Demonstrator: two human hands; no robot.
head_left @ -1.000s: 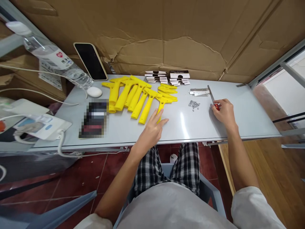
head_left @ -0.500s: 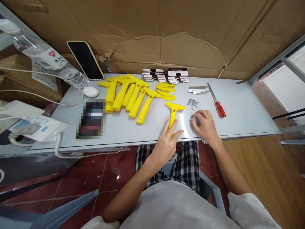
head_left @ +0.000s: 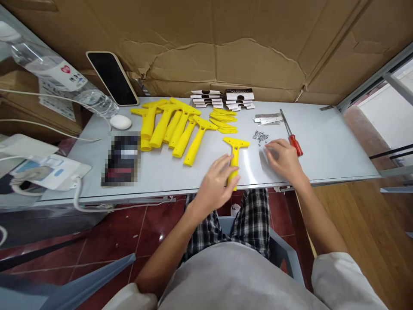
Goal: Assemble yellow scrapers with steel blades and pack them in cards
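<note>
A yellow T-shaped scraper handle lies at the front of the table, its head pointing away from me. My left hand is on its grip, fingers along the left side and thumb across the lower end. To the right, my right hand hovers over the table with thumb and forefinger pinched. Whether a small piece sits between those fingertips is too small to tell. Just beyond them is a small heap of screws. A screwdriver with a red handle lies behind the right hand, partly covered by it.
More yellow scraper handles are piled left of centre, beside thin yellow pieces. Folded cards and flat metal blades lie at the back. A phone, bottle and power strip stand left.
My left hand has shifted left and lower on the grip, its fingers moving off the top to the side. My right hand has moved slightly right and up, its fingertips drawing together.
</note>
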